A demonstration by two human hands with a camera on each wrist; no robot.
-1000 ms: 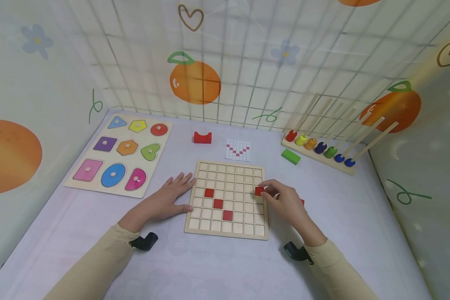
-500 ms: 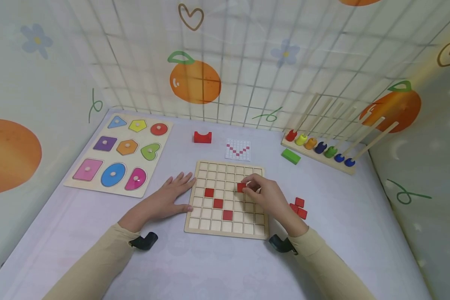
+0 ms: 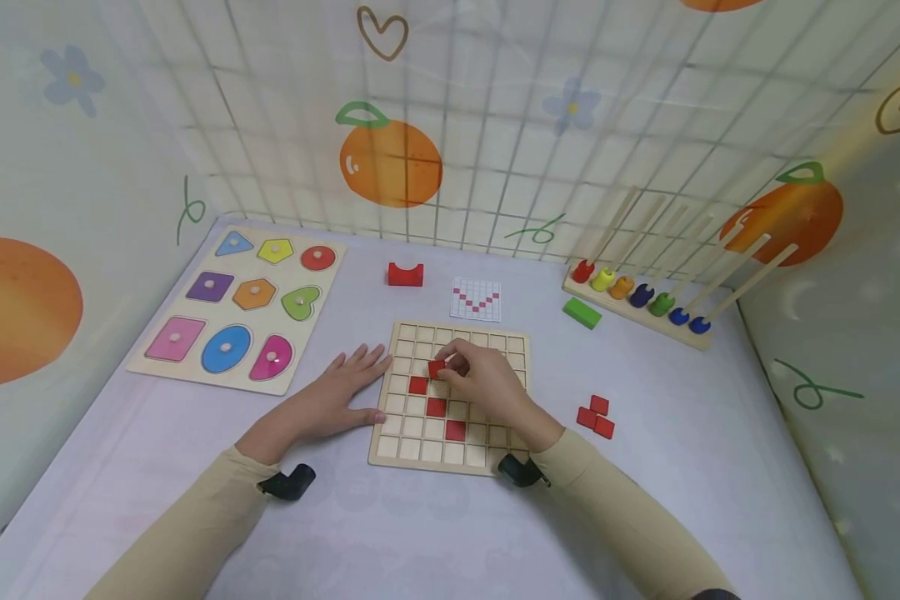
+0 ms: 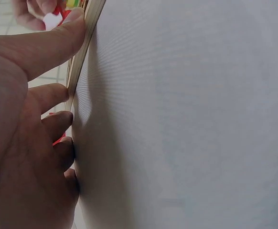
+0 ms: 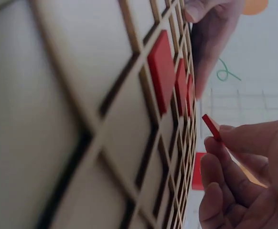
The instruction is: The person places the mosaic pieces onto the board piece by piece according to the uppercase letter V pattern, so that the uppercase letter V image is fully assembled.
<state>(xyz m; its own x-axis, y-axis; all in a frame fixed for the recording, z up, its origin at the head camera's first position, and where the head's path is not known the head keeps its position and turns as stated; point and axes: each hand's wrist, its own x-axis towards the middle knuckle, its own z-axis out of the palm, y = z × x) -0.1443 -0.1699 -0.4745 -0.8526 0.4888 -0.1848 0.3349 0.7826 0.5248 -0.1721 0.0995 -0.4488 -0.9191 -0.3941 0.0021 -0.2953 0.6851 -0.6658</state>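
A wooden grid board [image 3: 411, 450] lies flat in the middle of the table, with three red square tiles [image 3: 436, 407] set in a diagonal of its cells. Another red tile [image 5: 211, 127] is pinched between the thumb and fingers of my right hand [image 3: 487, 383], held just above the board's left half; the right wrist view shows it tilted and apart from the grid. My left hand [image 3: 337, 396] rests on the table with fingers spread, thumb and fingertips touching the board's left edge. Three loose red tiles [image 3: 587, 417] lie right of the board.
Behind the board are a small pattern card [image 3: 476, 300] and a red notched block [image 3: 406, 275]. A shape puzzle board [image 3: 165, 367] lies at left. At right stand a rack with upright pegs and coloured beads [image 3: 641, 307] and a green block [image 3: 582, 313].
My right hand has carried the pinched red tile leftward, from the board's right edge to above its left half. The loose tiles at right are now uncovered. My left hand stays put.
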